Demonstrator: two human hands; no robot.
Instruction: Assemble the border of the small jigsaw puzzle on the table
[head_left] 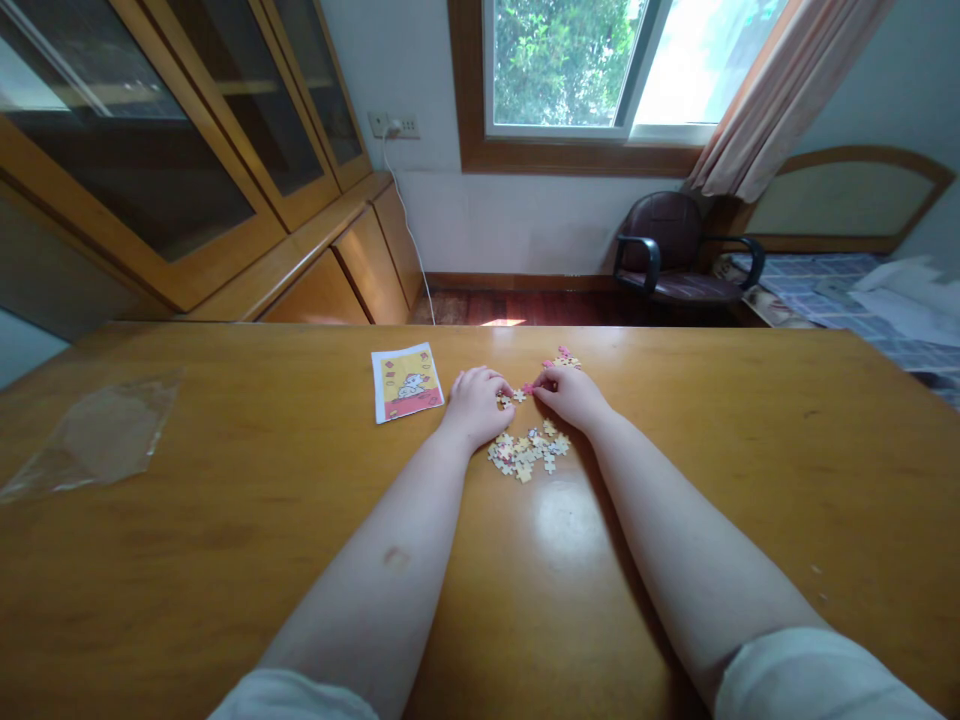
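My left hand [480,402] rests on the table with bent fingers, its thumb and index finger apart around a few pale jigsaw pieces [519,396]. My right hand [574,398] pinches a pink jigsaw piece [528,389] between thumb and fingertips, just to the right of those pieces. Nearer to me lies a loose pile of yellow and white jigsaw pieces [523,452]. More pink and yellow pieces [564,358] lie beyond my right hand, partly hidden by it. Left of my left hand is a picture card [409,384] with a white cartoon animal on yellow and pink.
A clear plastic bag [105,430] lies flat at the left of the wooden table [300,470]. Past the table's far edge stand a glass-doored cabinet [247,150], a dark armchair [667,245] and a bed [817,285]. A white cable [409,225] hangs from the wall socket.
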